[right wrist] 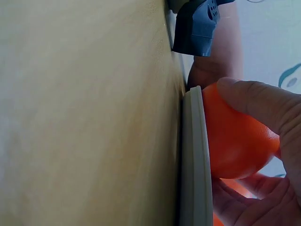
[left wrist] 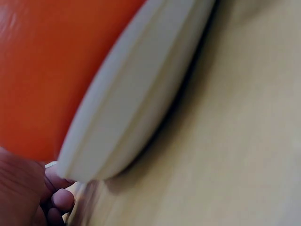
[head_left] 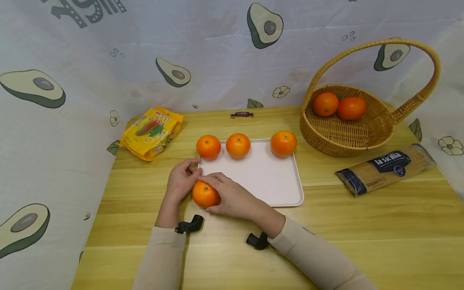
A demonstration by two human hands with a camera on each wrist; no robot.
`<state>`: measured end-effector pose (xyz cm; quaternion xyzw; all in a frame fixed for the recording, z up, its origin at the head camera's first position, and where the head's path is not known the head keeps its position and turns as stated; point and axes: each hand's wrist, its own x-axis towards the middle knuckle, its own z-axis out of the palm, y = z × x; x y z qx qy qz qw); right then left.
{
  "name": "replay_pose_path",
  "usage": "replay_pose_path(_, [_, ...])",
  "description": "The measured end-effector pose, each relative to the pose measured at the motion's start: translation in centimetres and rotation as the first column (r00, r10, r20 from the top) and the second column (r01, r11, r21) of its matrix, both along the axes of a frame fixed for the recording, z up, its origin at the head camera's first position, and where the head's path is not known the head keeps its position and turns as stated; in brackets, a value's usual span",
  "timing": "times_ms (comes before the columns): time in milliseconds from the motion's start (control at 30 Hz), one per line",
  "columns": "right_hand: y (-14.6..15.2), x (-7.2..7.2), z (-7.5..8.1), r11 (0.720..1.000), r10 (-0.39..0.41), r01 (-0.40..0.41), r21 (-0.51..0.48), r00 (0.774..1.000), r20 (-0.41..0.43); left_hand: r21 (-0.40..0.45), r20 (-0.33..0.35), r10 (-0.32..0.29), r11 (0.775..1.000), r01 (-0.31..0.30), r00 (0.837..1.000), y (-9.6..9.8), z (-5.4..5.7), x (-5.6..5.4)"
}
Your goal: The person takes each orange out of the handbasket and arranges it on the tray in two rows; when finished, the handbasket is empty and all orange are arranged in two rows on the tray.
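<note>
My right hand [head_left: 233,197] grips an orange [head_left: 205,194] at the near left corner of a white tray [head_left: 261,177], its thumb [right wrist: 256,99] on the near side and the other fingers round the far side. In the right wrist view the orange [right wrist: 237,136] sits right at the tray's rim [right wrist: 196,141]. My left hand [head_left: 181,179] is at the tray's left edge, beside that orange, with its thumb over the rim and curled fingers outside it. The left wrist view shows its fingertips [left wrist: 62,199] by the tray wall [left wrist: 127,94]. Three more oranges [head_left: 238,145] lie along the tray's far edge.
A wicker basket [head_left: 337,139] with two orange fruits [head_left: 325,104] stands at the back right. A spaghetti pack [head_left: 386,169] lies in front of it. At the back left is a yellow snack bag [head_left: 151,133], and a purple-wrapped candy [head_left: 242,114] lies behind the tray.
</note>
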<state>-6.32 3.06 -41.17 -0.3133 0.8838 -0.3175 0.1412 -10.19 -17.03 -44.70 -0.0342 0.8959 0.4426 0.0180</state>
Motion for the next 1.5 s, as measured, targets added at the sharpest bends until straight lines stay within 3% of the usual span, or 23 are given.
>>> replay_pose_path(367, [0.03, 0.05, -0.02, 1.0, -0.002, 0.003, 0.021, 1.0, -0.013, 0.01, -0.003, -0.003, 1.0, 0.003, 1.0, -0.03, -0.13, -0.03])
replay_pose_path(733, [0.1, 0.02, 0.3, 0.999, -0.031, 0.031, 0.014, 0.999, 0.025, -0.001, -0.01, -0.007, 1.0, 0.007, 1.0, -0.06, -0.06, -0.09])
replay_pose_path(1500, [0.53, 0.1, 0.67, 0.999, -0.036, 0.036, -0.002, 0.999, -0.004, -0.018, 0.001, -0.004, 1.0, 0.004, 1.0, 0.02, -0.15, -0.09])
